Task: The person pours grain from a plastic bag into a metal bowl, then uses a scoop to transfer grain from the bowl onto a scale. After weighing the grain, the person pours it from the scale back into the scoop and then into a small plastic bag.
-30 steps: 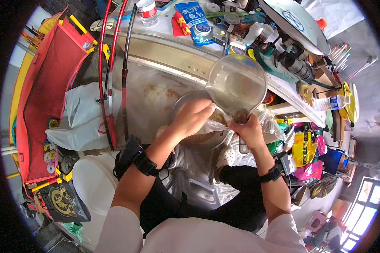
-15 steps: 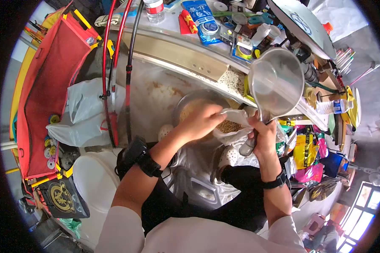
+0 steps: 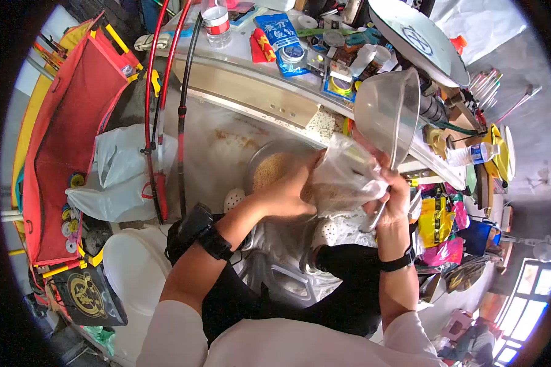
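Since a moment ago the jug [image 3: 387,113] has tipped further onto its side and the bag [image 3: 344,177] has come up higher, now bunched between both hands. Right hand [image 3: 393,194] has its fingers wrapped around the jug handle and pinching the bag's edge too. Left hand [image 3: 286,194] grips the bag's other side, fingers closed on the plastic. Bag sits right over the bowl [image 3: 274,165] of tan grain, which rests low in front of the person's knees, under the cluttered surface [image 3: 251,76]. White sack [image 3: 119,174] and a red rod [image 3: 150,110] are off to the left.
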### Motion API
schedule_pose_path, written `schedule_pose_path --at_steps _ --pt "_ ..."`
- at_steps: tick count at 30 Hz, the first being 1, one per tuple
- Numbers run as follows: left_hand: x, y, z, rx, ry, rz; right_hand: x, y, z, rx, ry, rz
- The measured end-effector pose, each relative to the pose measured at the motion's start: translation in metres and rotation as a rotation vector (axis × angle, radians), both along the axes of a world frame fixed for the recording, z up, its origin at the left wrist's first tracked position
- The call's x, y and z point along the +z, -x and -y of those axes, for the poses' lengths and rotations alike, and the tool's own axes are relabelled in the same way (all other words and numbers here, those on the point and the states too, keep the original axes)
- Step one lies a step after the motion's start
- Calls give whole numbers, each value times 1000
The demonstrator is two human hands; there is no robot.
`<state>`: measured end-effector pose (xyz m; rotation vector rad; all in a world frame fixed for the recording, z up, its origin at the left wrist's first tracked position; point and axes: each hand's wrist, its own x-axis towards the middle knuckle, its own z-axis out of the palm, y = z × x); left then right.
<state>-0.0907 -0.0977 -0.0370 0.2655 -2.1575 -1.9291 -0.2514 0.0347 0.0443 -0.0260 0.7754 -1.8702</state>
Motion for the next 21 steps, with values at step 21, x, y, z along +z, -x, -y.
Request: schedule_pose_path --at_steps 21 --pt "-28 16 -66 139 -1 -181 24 -51 8 -226 135 -408"
